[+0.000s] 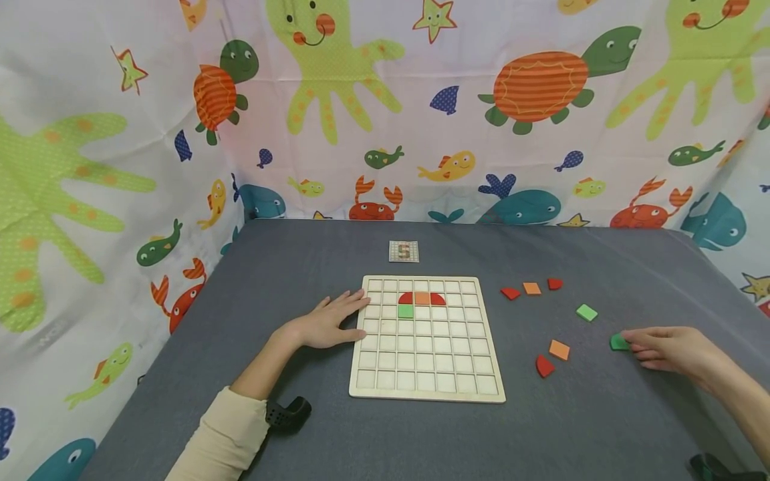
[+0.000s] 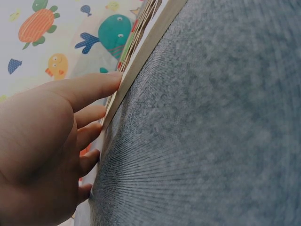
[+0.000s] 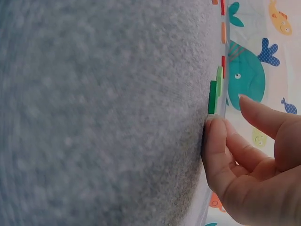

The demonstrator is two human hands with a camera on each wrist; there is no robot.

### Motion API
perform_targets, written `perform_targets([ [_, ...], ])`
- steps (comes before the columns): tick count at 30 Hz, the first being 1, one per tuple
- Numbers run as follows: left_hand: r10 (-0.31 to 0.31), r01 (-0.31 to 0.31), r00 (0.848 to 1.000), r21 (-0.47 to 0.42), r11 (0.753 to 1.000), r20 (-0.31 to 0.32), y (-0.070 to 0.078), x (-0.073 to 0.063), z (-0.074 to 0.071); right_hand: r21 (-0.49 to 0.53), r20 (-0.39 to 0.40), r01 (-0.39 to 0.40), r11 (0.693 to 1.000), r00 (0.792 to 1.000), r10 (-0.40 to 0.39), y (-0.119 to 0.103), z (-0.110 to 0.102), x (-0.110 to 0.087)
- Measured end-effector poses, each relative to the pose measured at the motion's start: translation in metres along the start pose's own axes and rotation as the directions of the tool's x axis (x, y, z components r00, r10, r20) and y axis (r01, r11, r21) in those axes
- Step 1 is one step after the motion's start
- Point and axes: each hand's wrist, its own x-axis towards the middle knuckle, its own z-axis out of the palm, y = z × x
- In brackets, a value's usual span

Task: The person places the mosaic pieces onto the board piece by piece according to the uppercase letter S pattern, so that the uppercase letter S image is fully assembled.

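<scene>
My left hand [image 1: 332,322] lies at the left edge of a wooden grid board [image 1: 424,382], fingers spread and tips on its rim. In the left wrist view the thumb [image 2: 101,89] touches the board's side. Set in the grid are two red rounded pieces [image 1: 406,298], an orange square [image 1: 423,298] between them, and a green square [image 1: 406,311] below the left one. At the right, the fingertips of my right hand [image 1: 670,349] are at a dark green tile [image 1: 618,343] on the table. The right wrist view shows the thumb [image 3: 263,115] raised apart from the loosely bent fingers.
Loose tiles lie right of the board: a light green square [image 1: 586,312], orange squares [image 1: 532,288] and red rounded pieces [image 1: 545,366]. A small pattern card [image 1: 404,251] is behind the board. A printed curtain [image 1: 385,120] hangs around the grey table [image 1: 289,427].
</scene>
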Motion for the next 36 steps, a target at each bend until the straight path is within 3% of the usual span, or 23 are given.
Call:
perform_targets([
  [5, 0.007, -0.007, 1.0, -0.001, 1.0, -0.001, 0.0, 0.0, 0.0, -0.098, -0.016, 0.079, 0.992, 0.997, -0.081, -0.002, 0.006, -0.003],
  [12, 0.001, -0.001, 1.0, 0.001, 1.0, -0.005, 0.001, 0.0, 0.0, -0.264, -0.084, 0.079, 0.961, 0.991, -0.104, -0.006, 0.012, -0.001],
  [21, -0.015, 0.015, 1.0, 0.007, 1.0, -0.008, 0.001, 0.0, -0.001, -0.285, -0.133, 0.078, 0.956, 0.984, -0.12, -0.008, 0.017, 0.001],
  [36, 0.004, -0.004, 1.0, -0.007, 1.0, -0.003, 0.001, -0.001, 0.0, -0.285, -0.122, 0.154, 0.946, 0.973, -0.195, -0.006, 0.023, -0.003],
])
